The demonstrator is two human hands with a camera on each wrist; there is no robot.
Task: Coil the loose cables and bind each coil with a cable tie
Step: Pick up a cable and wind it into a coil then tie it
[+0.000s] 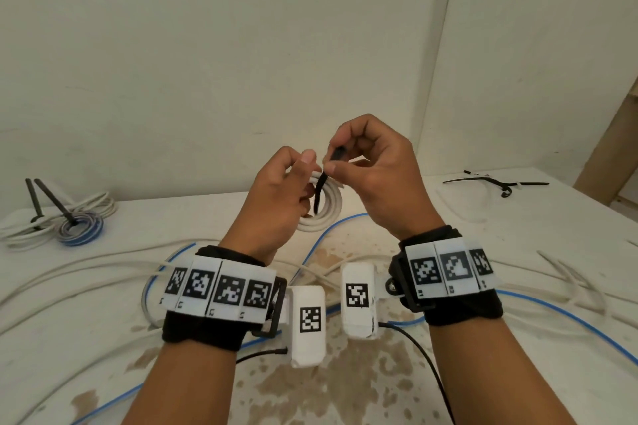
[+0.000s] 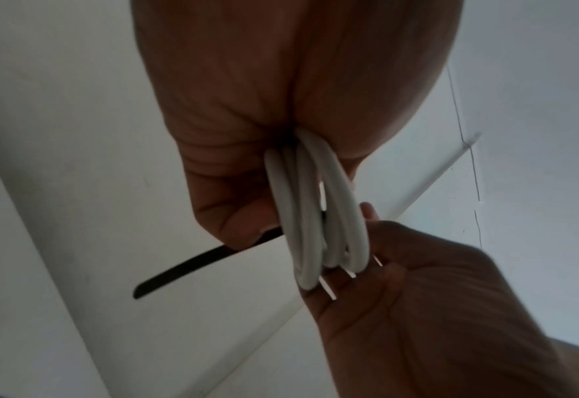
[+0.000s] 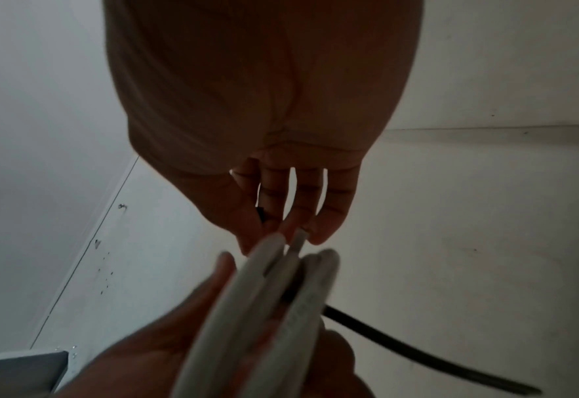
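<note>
We find the left hand (image 1: 276,197) clamped around a white cable coil (image 1: 324,207), held above the table (image 1: 518,252). The right hand (image 1: 373,176) pinches a black cable tie (image 1: 319,190) (its tail hangs across the coil). Loose cables (image 1: 86,272) lie on the table beneath.

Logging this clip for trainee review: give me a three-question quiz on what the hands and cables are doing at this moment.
1. True or false: the white coil lies flat on the table.
2. Which hand pinches the black cable tie by its upper end: A left, B right?
3. Fill in: the bound coils sit at the table's far ____ side.

Key: 1 false, the left hand holds it up. 2 B, the right hand. 3 left.
</note>
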